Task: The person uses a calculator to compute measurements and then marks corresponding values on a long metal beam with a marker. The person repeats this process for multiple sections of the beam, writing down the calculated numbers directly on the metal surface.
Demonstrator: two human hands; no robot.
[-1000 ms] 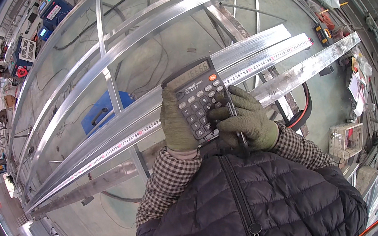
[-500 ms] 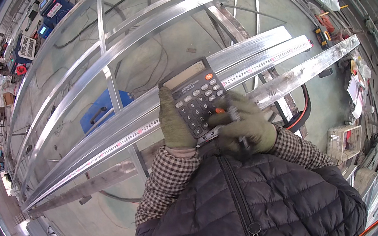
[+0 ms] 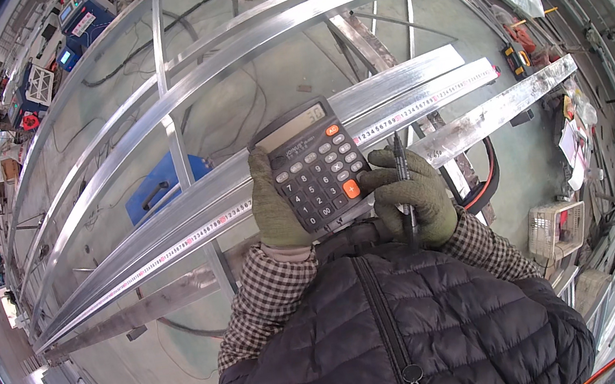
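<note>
Head view showed my left hand [image 3: 277, 211], in an olive knit glove, wrapped around the left edge of a dark calculator [image 3: 313, 166], fingers closed on its side so that it sat tilted just above my chest. My right hand [image 3: 409, 197], gloved the same way, was curled shut around a black pen [image 3: 403, 178] that stood upright through the fist, while its thumb reached left and touched the orange key at the calculator's lower right corner. Both hands lay close together, the calculator between them and touching each. Directly behind the calculator, farther from me than my grip, ran a long aluminium profile [image 3: 403, 86] with a measuring tape [image 3: 188, 243] stretched along it, passing to both sides of my hands. Beyond my left hand a blue case [image 3: 157, 194] sat on the floor under the rails. Well off to the right of my right hand stood a white wire basket [image 3: 559, 227], and a yellow tape measure body [image 3: 517, 61] lay farther up on that side.
</note>
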